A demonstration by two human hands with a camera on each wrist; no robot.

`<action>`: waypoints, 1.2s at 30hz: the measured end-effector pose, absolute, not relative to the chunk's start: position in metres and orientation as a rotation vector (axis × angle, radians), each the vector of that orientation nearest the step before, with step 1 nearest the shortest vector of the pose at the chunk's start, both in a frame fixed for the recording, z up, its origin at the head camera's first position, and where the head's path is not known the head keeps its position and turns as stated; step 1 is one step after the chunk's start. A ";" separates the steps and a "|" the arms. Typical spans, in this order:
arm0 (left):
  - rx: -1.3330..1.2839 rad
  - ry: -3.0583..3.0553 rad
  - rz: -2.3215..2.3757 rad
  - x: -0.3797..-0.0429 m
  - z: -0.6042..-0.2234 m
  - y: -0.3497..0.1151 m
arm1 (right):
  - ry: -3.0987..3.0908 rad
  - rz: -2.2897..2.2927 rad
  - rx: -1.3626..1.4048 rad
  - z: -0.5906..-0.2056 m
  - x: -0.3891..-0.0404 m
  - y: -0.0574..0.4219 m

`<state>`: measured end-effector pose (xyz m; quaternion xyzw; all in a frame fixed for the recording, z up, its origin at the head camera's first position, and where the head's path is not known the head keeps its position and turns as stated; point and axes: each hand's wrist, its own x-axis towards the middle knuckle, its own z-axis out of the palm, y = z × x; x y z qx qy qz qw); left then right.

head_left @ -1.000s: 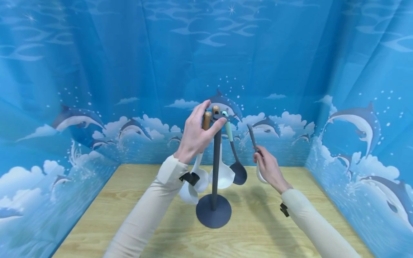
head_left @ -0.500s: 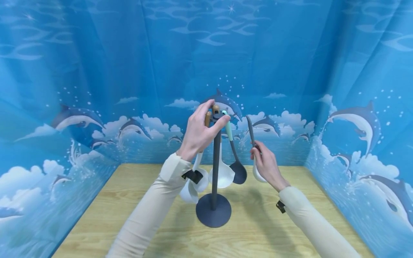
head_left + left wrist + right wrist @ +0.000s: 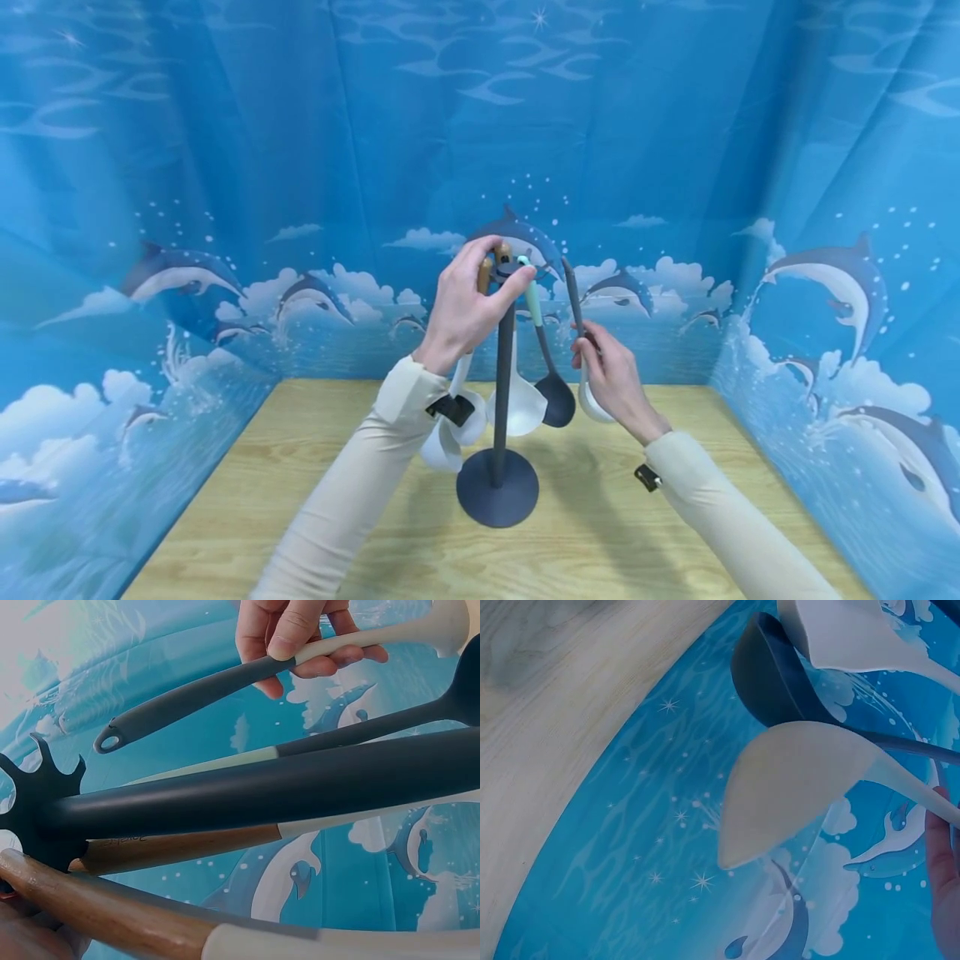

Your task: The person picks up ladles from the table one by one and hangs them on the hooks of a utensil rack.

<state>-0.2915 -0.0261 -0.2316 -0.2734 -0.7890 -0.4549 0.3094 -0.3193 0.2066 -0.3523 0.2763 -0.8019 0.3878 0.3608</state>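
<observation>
A dark utensil stand (image 3: 504, 383) rises from its round base (image 3: 497, 500). My left hand (image 3: 467, 307) grips its top, with the thumb across the front of the hook ring (image 3: 45, 802). My right hand (image 3: 615, 375) pinches a ladle with a grey handle (image 3: 195, 694) and a white bowl (image 3: 795, 791). Its handle points up and its holed end is near the hooks, apart from them in the left wrist view. On the stand hang a black ladle (image 3: 557, 402) with a mint handle, a white ladle (image 3: 522, 410) with a wooden handle, and white utensils (image 3: 441, 450) partly behind my left wrist.
The stand is on a light wood table (image 3: 300, 500). Blue curtains (image 3: 420, 125) printed with dolphins enclose the back and both sides. The hanging bowls crowd around the pole above the tabletop.
My right hand has moved left and slightly up, bringing the grey-handled ladle closer to the stand's top. My left hand has shifted slightly right over the hook ring and stays there.
</observation>
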 end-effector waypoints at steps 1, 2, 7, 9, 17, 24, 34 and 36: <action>-0.720 -2.085 -1.203 -0.292 -0.232 -0.026 | -2.068 1.005 0.715 -0.352 -0.319 0.206; -0.719 -2.085 -1.204 -0.292 -0.232 -0.026 | -2.070 1.010 0.716 -0.351 -0.318 0.205; -0.718 -2.081 -1.211 -0.292 -0.232 -0.025 | -2.058 1.028 0.723 -0.350 -0.315 0.204; -0.715 -2.081 -1.214 -0.291 -0.232 -0.025 | -2.050 1.026 0.735 -0.349 -0.314 0.203; -0.715 -2.071 -1.215 -0.292 -0.233 -0.025 | -2.028 1.038 0.768 -0.346 -0.311 0.200; -0.717 -2.068 -1.214 -0.292 -0.233 -0.027 | -1.989 1.007 0.802 -0.344 -0.312 0.198; -0.716 -2.064 -1.219 -0.292 -0.233 -0.027 | -1.989 0.981 0.804 -0.344 -0.312 0.197; -0.716 -2.063 -1.222 -0.292 -0.233 -0.027 | -1.993 0.961 0.808 -0.345 -0.312 0.197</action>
